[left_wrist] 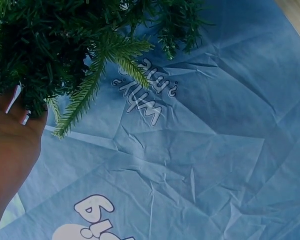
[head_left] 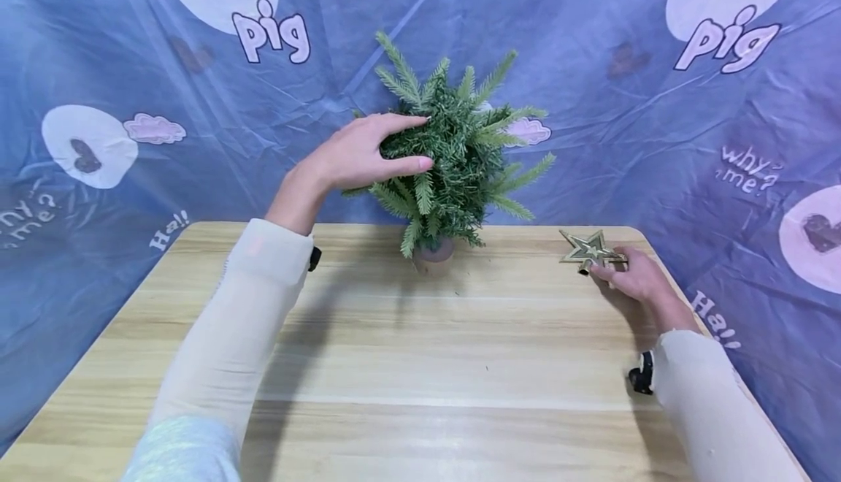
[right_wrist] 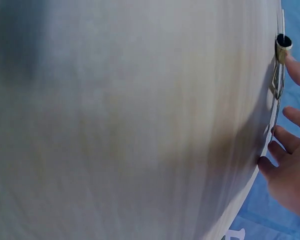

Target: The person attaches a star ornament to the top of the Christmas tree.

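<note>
A small artificial Christmas tree point(head_left: 460, 153) stands upright in a round pot point(head_left: 434, 257) near the table's far edge. My left hand point(head_left: 358, 150) is at its left side, thumb and index finger stretched apart against the foliage; in the left wrist view, green branches point(left_wrist: 45, 55) hide the fingertips. At the far right, my right hand point(head_left: 636, 275) holds a gold star tree topper point(head_left: 589, 248) by its right side, low over the table. A short hollow tube point(right_wrist: 283, 48) on the star shows beside the thumb in the right wrist view.
The light wood table point(head_left: 420, 365) reaches from the front to a blue printed cloth point(head_left: 342, 0) that hangs behind it and on both sides. A few dark specks lie on the tabletop. Dark wrist cameras point(head_left: 642, 373) sit at the sleeve cuffs.
</note>
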`<state>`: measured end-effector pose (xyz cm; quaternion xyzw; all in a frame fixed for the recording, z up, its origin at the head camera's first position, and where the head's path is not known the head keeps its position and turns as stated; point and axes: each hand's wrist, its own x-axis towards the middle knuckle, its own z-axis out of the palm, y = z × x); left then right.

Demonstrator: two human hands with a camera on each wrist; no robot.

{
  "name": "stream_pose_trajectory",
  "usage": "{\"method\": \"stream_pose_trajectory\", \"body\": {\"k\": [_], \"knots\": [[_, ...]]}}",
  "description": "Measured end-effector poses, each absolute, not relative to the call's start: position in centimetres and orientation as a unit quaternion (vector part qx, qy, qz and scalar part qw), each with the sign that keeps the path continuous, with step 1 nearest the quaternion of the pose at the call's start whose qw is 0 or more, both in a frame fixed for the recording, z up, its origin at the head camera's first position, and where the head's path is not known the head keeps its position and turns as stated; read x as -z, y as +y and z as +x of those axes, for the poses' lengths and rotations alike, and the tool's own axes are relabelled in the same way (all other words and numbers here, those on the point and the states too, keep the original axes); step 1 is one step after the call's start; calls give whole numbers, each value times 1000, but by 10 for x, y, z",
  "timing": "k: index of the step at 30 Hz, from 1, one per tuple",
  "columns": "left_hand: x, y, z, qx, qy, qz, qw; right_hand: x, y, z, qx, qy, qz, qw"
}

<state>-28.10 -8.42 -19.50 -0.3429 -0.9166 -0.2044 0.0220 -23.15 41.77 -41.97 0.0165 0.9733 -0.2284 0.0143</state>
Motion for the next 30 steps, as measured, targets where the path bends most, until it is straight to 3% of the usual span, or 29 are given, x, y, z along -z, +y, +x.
{"method": "stream_pose_trajectory", "body": {"k": [30], "knots": [[202,-85,-281,203,-914,-347,51,417,424,-232,169,985,31,0]]}}
